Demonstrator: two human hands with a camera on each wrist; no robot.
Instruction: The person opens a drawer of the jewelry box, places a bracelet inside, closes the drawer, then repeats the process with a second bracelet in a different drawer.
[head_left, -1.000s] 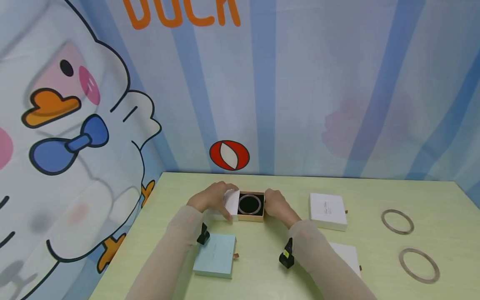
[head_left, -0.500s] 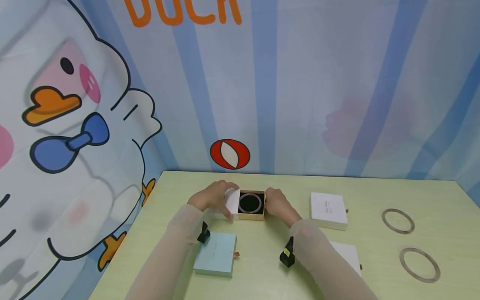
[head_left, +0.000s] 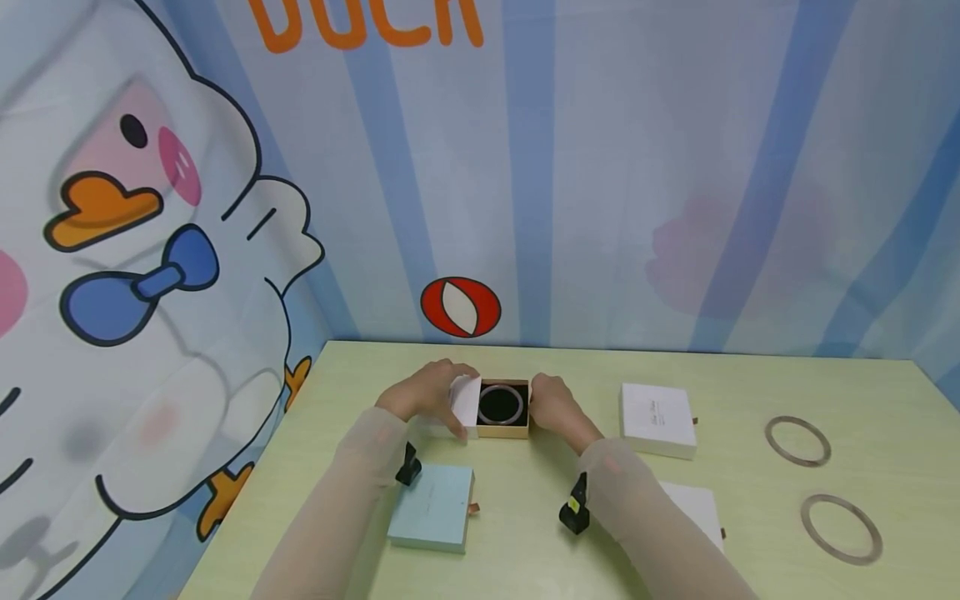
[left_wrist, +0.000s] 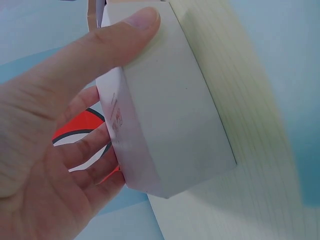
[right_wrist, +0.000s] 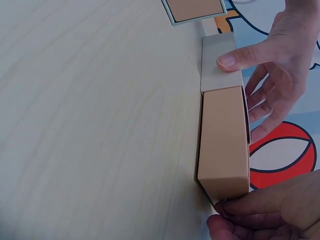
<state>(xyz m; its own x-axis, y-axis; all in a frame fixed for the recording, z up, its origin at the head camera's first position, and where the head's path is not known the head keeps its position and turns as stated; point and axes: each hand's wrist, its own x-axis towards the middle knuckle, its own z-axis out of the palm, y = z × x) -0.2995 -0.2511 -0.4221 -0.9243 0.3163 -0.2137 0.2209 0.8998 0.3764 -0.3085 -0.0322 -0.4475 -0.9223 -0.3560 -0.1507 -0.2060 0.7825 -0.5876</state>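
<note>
A white slide-out gift box (left_wrist: 170, 120) lies on the table, its tan drawer (right_wrist: 223, 137) pulled partway out to the right. My left hand (head_left: 429, 393) grips the white sleeve, thumb on the near side and fingers on the far side. At the drawer's right end, my right hand (head_left: 558, 414) pinches a small pull tab, mostly hidden by the fingertips. Inside the drawer a greyish bangle (head_left: 481, 405) rests on black lining. The left part of the drawer is hidden in the sleeve.
A light-blue box (head_left: 431, 508) with a brown tab lies nearer, below the left hand. Two white boxes stand to the right, one farther back (head_left: 657, 419), one (head_left: 693, 508) partly behind the right sleeve. Two more bangles lie far right, one upper (head_left: 768, 438), one lower (head_left: 806, 518).
</note>
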